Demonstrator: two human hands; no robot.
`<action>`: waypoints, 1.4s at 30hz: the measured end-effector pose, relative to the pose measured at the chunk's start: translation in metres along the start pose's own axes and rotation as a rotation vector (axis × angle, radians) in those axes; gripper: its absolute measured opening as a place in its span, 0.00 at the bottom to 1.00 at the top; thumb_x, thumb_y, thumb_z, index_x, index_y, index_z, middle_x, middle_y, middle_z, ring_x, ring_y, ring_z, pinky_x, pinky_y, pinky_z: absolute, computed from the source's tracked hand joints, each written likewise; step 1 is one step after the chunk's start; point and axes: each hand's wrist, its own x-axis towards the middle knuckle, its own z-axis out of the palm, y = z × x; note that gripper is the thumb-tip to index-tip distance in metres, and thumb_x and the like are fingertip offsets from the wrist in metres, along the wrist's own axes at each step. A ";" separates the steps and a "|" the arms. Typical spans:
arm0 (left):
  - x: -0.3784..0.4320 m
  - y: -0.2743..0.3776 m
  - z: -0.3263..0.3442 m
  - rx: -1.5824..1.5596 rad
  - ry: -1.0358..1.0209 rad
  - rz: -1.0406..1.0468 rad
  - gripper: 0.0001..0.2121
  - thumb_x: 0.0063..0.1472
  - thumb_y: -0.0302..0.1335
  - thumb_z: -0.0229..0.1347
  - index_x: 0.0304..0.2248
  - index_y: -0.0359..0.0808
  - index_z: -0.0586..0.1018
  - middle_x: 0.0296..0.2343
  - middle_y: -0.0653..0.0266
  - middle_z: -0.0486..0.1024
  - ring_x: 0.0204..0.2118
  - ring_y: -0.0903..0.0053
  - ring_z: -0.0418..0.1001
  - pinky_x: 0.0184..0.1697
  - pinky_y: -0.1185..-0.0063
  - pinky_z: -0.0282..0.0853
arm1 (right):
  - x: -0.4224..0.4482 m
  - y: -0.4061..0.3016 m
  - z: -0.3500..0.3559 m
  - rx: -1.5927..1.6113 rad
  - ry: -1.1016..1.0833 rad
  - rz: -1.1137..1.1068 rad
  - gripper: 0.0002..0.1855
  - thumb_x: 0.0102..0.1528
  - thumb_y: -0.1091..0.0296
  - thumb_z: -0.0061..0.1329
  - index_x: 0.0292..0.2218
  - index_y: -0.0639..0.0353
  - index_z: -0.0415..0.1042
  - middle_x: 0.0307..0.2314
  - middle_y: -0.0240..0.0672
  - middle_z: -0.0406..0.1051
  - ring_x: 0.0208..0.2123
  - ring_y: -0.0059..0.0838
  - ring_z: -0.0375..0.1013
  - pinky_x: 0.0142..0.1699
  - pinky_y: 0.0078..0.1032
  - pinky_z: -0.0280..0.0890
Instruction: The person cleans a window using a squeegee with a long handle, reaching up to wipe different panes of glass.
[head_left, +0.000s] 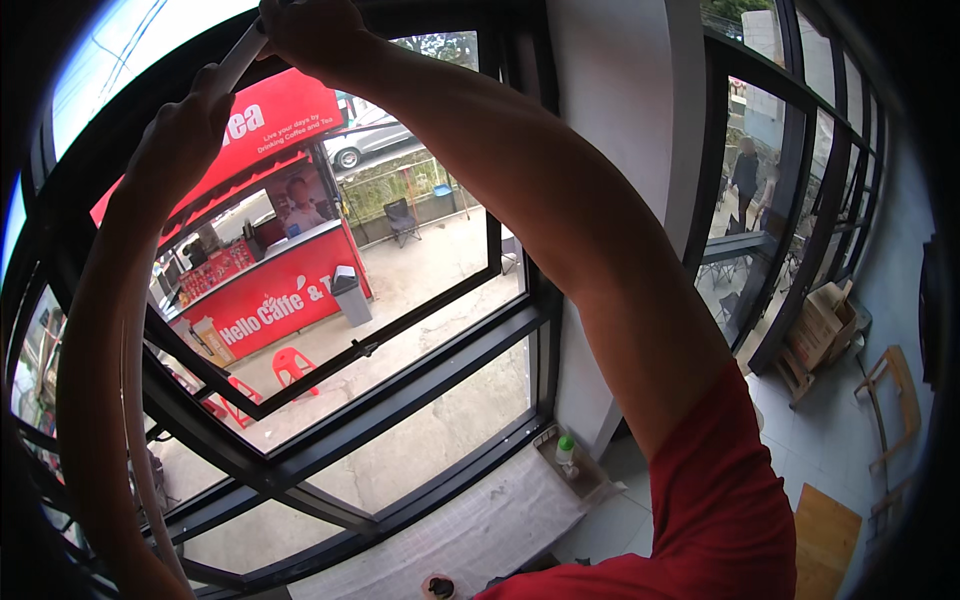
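Both of my arms reach up across a black-framed window (420, 420) toward its top edge. My left hand (184, 139) is closed around a pale strip or tube (241, 58). At that piece's upper end, my right hand (311, 37) grips it against the dark upper frame; some of its fingers are cut off by the picture's top edge. A long white length (139, 457) hangs beside my left forearm; whether it joins the held piece is hidden. Below my hands, the awning sash (364, 349) is swung outward, with its latch along the lower rail.
Under the window is a cloth-covered table (480, 517) with a tray (581, 480) holding a green-capped bottle (565, 448). Outside stand a red kiosk (300, 300), a grey bin (351, 300) and red stools (295, 367). Cardboard boxes (821, 326) and a wooden chair (896, 397) are at right.
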 end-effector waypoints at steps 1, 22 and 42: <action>-0.005 -0.010 -0.004 0.014 0.016 0.034 0.19 0.68 0.35 0.43 0.55 0.39 0.58 0.17 0.48 0.75 0.22 0.50 0.76 0.21 0.62 0.73 | 0.003 -0.009 -0.003 0.033 -0.055 0.060 0.06 0.54 0.65 0.45 0.31 0.56 0.71 0.21 0.41 0.74 0.30 0.40 0.78 0.42 0.36 0.72; -0.220 -0.115 -0.177 0.443 0.000 -0.261 0.23 0.67 0.32 0.47 0.60 0.40 0.57 0.17 0.49 0.74 0.21 0.57 0.77 0.17 0.67 0.67 | 0.108 -0.284 -0.052 0.399 0.118 0.127 0.20 0.55 0.65 0.49 0.47 0.64 0.66 0.33 0.53 0.72 0.33 0.49 0.76 0.28 0.37 0.74; -0.291 -0.098 -0.169 0.290 0.026 -0.559 0.19 0.67 0.36 0.45 0.53 0.38 0.61 0.21 0.41 0.75 0.25 0.45 0.75 0.22 0.58 0.72 | 0.104 -0.357 -0.066 0.553 0.081 -0.043 0.29 0.50 0.56 0.57 0.47 0.63 0.64 0.46 0.77 0.61 0.48 0.63 0.68 0.43 0.38 0.73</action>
